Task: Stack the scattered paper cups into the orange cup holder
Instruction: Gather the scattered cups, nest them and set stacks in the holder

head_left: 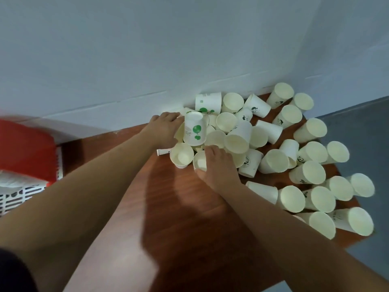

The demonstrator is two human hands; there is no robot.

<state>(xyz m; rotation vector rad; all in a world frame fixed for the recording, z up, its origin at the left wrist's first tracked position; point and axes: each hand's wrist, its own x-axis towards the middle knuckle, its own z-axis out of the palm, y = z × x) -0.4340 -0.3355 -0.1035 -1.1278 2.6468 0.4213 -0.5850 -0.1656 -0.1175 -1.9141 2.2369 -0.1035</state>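
Note:
Several white paper cups (309,153) lie scattered on their sides across the right half of a brown wooden table (185,207), some with green or black prints. My left hand (165,129) reaches to the pile near the wall and grips a green-printed cup (194,129) that stands bottom up. My right hand (219,167) is just in front of it, fingers closed around the rim of an upright plain cup (200,161). Another upright cup (181,154) stands beside that one. No clearly orange cup holder is in view.
A blurred red object (25,148) sits at the left edge above a white perforated basket (23,194). A pale wall (147,49) backs the table. Grey floor (362,127) lies beyond the table's right edge, and cups lie close to that edge.

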